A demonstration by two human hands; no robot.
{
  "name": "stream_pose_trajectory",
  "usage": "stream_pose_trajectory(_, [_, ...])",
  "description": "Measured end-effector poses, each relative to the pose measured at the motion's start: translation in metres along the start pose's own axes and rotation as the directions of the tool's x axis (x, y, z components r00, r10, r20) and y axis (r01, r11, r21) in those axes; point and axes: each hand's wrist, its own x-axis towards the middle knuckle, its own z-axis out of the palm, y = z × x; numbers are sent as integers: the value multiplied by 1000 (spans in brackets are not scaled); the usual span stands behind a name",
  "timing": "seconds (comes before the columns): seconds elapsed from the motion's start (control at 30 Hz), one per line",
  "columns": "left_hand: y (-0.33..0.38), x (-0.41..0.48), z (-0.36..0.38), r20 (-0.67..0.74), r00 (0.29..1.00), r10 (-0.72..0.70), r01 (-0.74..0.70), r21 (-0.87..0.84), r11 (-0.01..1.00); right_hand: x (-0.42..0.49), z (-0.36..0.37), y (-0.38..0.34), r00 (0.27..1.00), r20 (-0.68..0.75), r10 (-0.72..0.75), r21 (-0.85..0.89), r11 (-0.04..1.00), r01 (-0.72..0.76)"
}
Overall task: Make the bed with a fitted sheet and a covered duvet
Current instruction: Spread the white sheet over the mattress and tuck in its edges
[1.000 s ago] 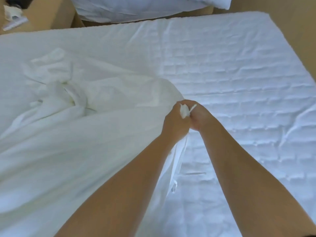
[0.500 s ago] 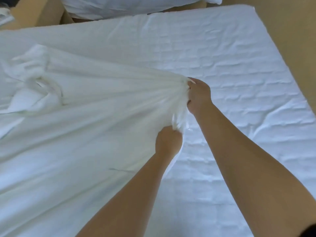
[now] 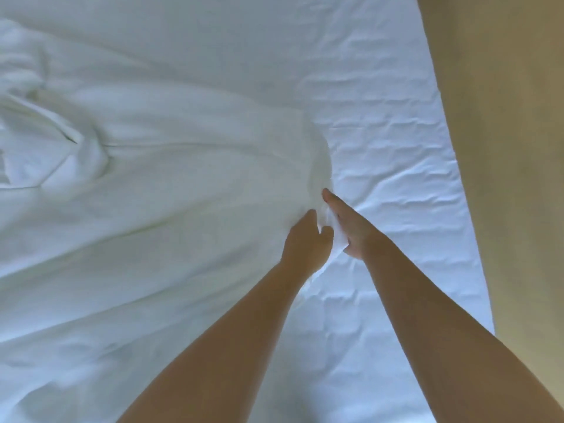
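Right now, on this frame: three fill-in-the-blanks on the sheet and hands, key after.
1. The bunched sheet covers the mattress on the person's ____ side.
2. The left hand and right hand meet at the sheet's ____ edge.
3. The tan surface borders the mattress on its ____ side.
Missing: left; right; right.
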Motion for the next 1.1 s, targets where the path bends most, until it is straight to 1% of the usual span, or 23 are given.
stream_pose_trajectory(0.07, [-27, -12, 5, 21, 1000, -17, 15, 85, 996, 3, 14, 5, 991, -102, -86, -49, 995, 81])
stream_pose_trajectory(0.13, [-50, -22, 13, 23, 997, -75, 70, 179, 981, 4, 26, 1, 961, -211, -180, -124, 980, 156])
stream_pose_trajectory(0.17, [-57, -24, 16, 10, 993, -118, 112, 237, 965, 4, 30, -4, 943, -246, -222, -119, 973, 199])
stream_pose_trajectory(0.2, [-61, -25, 19, -26, 990, -142, 144, 286, 948, 2, 32, -10, 928, -274, -254, -75, 967, 242])
stream_pose_trajectory(0.23, [-60, -24, 20, -85, 988, -127, 148, 314, 938, 1, 31, -17, 910, -306, -280, -23, 958, 287])
stream_pose_trajectory(0.27, [-54, -23, 21, -149, 985, -81, 126, 316, 940, -2, 29, -25, 885, -347, -309, 10, 943, 333])
stream_pose_trajectory(0.3, [-44, -20, 22, -198, 980, -23, 84, 306, 948, -5, 22, -34, 853, -397, -338, 17, 927, 375])
stream_pose_trajectory(0.33, [-32, -17, 26, -214, 976, 47, 21, 305, 952, -9, 13, -43, 810, -458, -367, 12, 908, 418])
stream_pose_trajectory(0.37, [-16, -15, 34, -180, 977, 114, -53, 314, 948, -11, 1, -51, 755, -524, -394, -3, 888, 461])
stream_pose_trajectory(0.4, [1, -14, 45, -114, 980, 165, -122, 313, 942, -14, -13, -57, 691, -590, -417, -50, 874, 484])
stream_pose_trajectory(0.43, [16, -16, 59, -34, 982, 187, -169, 290, 942, -16, -28, -61, 623, -644, -445, -151, 872, 466])
stream_pose_trajectory(0.47, [30, -19, 73, 41, 981, 191, -195, 246, 950, -18, -42, -61, 567, -667, -484, -284, 868, 407])
stream_pose_trajectory(0.5, [38, -20, 83, 94, 979, 180, -196, 206, 959, -17, -53, -57, 533, -661, -529, -411, 849, 334])
stream_pose_trajectory(0.53, [39, -20, 90, 126, 978, 164, -185, 177, 967, -16, -60, -51, 523, -634, -569, -513, 816, 266])
stream_pose_trajectory(0.57, [35, -19, 94, 142, 979, 143, -166, 170, 971, -14, -64, -42, 549, -599, -584, -584, 787, 200])
stream_pose_trajectory(0.6, [26, -19, 92, 158, 980, 118, -147, 186, 972, -11, -66, -30, 590, -566, -576, -641, 757, 125])
stream_pose_trajectory(0.67, [-3, -22, 79, 179, 983, 46, -97, 286, 953, -7, -63, 1, 662, -537, -522, -719, 694, -37])
stream_pose_trajectory(0.73, [-38, -29, 57, 156, 988, 13, -73, 386, 920, -9, -51, 37, 672, -539, -507, -780, 602, -172])
stream_pose_trajectory(0.77, [-57, -35, 46, 152, 988, 4, -72, 439, 896, -12, -40, 56, 681, -518, -518, -814, 543, -207])
stream_pose_trajectory(0.83, [-93, -48, 23, 172, 985, -17, -84, 559, 825, -18, -12, 93, 729, -437, -527, -876, 435, -211])
stream_pose_trajectory(0.93, [-146, -78, -7, 216, 975, -55, -110, 683, 722, -26, 43, 141, 829, -287, -480, -933, 336, -129])
stream_pose_trajectory(1.03, [-197, -116, -35, 231, 968, -97, -117, 760, 640, -34, 100, 182, 919, -120, -377, -973, 230, -33])
stream_pose_trajectory(1.1, [-232, -144, -57, 186, 975, -122, -79, 800, 595, -39, 140, 208, 959, -11, -284, -986, 161, 36])
